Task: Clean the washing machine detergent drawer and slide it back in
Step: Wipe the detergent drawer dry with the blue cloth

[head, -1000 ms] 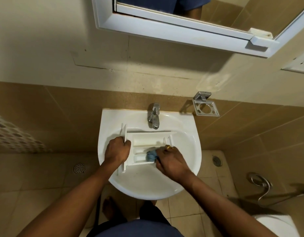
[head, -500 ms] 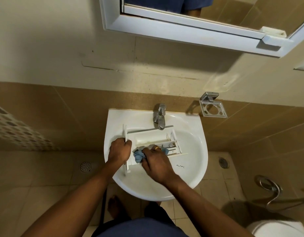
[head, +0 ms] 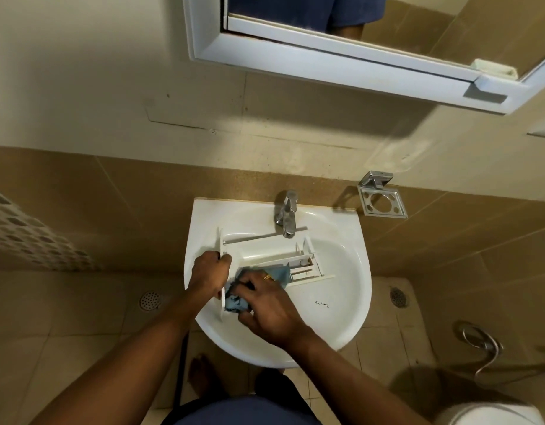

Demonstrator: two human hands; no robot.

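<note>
Your detergent drawer (head: 274, 256) lies tilted in the sink (head: 341, 302) below the tap (head: 286, 216), its long axis running left to right. Your left hand (head: 208, 276) has its fingers clenched round the front panel (head: 221, 240) at the left end. Your right hand (head: 271, 308), nearer the compartments, has its fingers grasping a bunched blue cloth (head: 234, 302) against the drawer's near left corner, so the remaining length extends rightward from it; the drawer is white plastic, open-topped, and any residue is too small to judge.
</note>
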